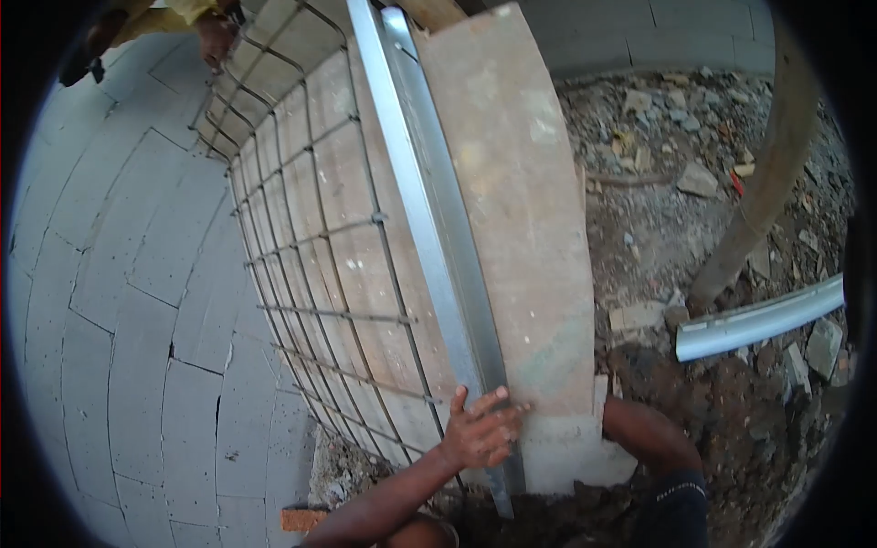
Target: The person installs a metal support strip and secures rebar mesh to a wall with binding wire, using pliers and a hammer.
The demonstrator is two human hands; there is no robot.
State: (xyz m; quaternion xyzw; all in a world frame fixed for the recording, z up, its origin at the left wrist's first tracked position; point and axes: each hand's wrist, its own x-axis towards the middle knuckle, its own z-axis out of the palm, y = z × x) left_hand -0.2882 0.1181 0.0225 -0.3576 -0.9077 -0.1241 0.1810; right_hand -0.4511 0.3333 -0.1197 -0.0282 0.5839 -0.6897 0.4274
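My left hand (pixel 480 431) lies across the lower end of a long metal channel (pixel 416 183), its fingers spread and apart. The channel stands on edge along a pale plywood board (pixel 525 219), running from the top of the view down to the soil. Left of the channel, a grid of steel rebar (pixel 318 226) lies over the same board. My right forearm (pixel 650 433) reaches behind the board's lower right edge, so my right hand is hidden there.
Another person's hand (pixel 216 42) is at the grid's far end. A grey block wall (pixel 137 301) rises on the left. At right are rubble (pixel 658 219), a leaning wooden pole (pixel 758 201) and another metal strip (pixel 760 320). A brick piece (pixel 303 520) lies low.
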